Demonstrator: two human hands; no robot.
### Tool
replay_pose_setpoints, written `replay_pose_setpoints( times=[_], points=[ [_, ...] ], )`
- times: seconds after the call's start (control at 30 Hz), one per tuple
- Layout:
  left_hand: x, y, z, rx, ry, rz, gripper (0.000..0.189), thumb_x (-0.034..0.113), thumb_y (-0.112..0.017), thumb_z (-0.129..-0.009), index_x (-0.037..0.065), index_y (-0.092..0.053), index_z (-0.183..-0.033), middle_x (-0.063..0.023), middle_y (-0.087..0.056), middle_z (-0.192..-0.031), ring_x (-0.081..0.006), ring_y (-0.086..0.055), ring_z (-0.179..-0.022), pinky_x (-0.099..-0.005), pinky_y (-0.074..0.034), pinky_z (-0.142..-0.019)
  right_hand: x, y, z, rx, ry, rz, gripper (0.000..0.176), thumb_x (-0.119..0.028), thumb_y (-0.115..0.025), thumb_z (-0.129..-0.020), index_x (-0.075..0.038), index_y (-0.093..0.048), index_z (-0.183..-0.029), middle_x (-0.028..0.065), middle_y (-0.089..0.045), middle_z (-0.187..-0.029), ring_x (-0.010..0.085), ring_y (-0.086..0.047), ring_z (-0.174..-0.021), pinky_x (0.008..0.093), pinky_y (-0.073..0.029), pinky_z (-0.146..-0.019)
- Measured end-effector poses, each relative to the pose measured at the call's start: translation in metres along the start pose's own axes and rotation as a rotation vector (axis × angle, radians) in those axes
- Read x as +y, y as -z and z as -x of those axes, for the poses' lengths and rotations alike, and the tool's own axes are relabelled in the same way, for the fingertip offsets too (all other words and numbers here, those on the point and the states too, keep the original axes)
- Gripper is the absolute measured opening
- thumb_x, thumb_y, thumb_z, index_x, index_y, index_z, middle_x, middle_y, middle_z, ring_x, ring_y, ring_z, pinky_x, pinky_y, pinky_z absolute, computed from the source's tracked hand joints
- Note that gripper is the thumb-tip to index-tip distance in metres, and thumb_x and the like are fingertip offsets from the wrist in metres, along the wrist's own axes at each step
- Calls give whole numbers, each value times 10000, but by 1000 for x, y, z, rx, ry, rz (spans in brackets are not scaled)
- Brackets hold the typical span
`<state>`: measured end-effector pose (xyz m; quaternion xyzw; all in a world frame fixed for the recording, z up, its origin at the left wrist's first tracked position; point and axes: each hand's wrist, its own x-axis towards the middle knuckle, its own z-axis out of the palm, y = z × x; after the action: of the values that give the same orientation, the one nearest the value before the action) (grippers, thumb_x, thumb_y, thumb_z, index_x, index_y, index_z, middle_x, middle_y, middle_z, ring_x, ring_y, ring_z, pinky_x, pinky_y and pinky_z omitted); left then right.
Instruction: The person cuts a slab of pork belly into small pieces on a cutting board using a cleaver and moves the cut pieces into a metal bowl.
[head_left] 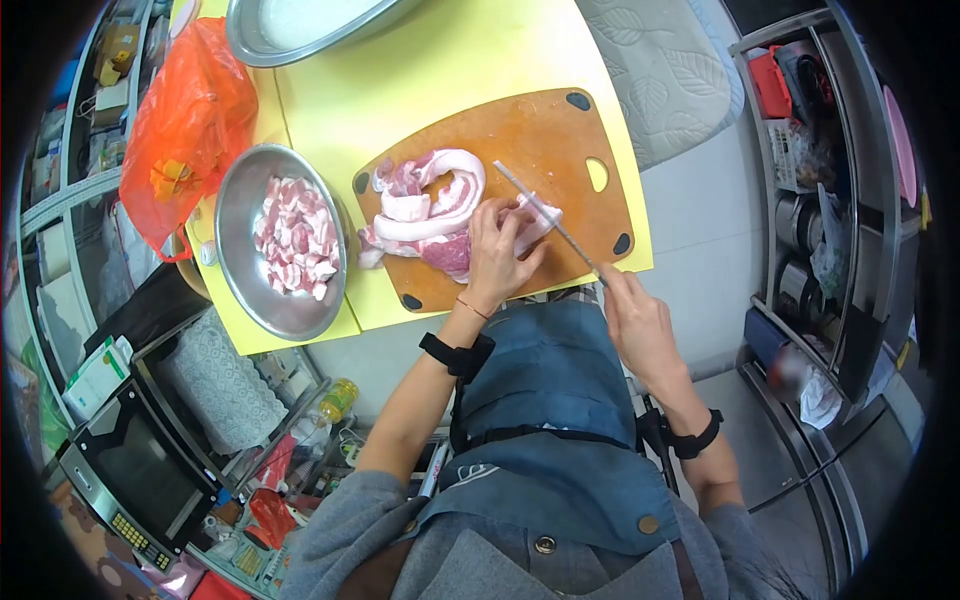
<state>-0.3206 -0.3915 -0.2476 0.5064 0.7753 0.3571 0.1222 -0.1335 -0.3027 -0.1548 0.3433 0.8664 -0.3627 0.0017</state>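
Note:
A brown cutting board point(536, 125) lies on the yellow table with a curled strip of raw pork belly point(445, 253) on its left half. My left hand point(497, 252) presses down on the meat at its right end, fingers bent around it. In my right hand point(640, 325) is the handle of a kitchen knife point(556, 222). Its blade points up and left, edge-on across a slice of pork point(532, 230) beside my left fingertips. Left of the board, a steel bowl point(237, 268) holds many cut pork chunks point(296, 240).
The yellow table point(420, 50) carries a red plastic bag point(195, 115) at the left and a large metal basin point(262, 52) at the far edge. Shelving point(830, 150) stands to the right. A microwave point(140, 465) is at lower left.

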Motion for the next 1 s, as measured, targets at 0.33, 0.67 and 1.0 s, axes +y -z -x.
replay_pose_setpoints(
  times=[0.33, 0.67, 1.0],
  points=[
    [-8, -4, -5, -25, -52, -25, 358, 132, -717, -624, 22, -622, -951, -154, -519, -1034, -344, -483, -1001, -438, -414, -869, -7, -5, 11, -156, -88, 127, 507, 62, -512, -774, -127, -442, -1239, 161, -532, -1016, 365, -622, -661, 475, -480, -537],
    [-15, -6, -7, -64, -62, 75, 330, 114, -698, -647, 14, -609, -949, -150, -536, -1016, -338, -511, -958, -418, -453, -837, -8, 9, 12, -262, -123, 103, 476, 83, -484, -761, -66, -409, -1207, 220, -500, -983, 431, -592, -666, 495, -477, -565],
    [-20, -9, -1, -83, -35, 106, 321, 76, -706, -642, 2, -593, -933, -157, -545, -1027, -337, -527, -944, -404, -467, -822, 1, -6, 8, -284, -102, 44, 421, 77, -481, -760, -34, -389, -1156, 255, -474, -963, 455, -580, -670, 533, -466, -580]
  ],
)
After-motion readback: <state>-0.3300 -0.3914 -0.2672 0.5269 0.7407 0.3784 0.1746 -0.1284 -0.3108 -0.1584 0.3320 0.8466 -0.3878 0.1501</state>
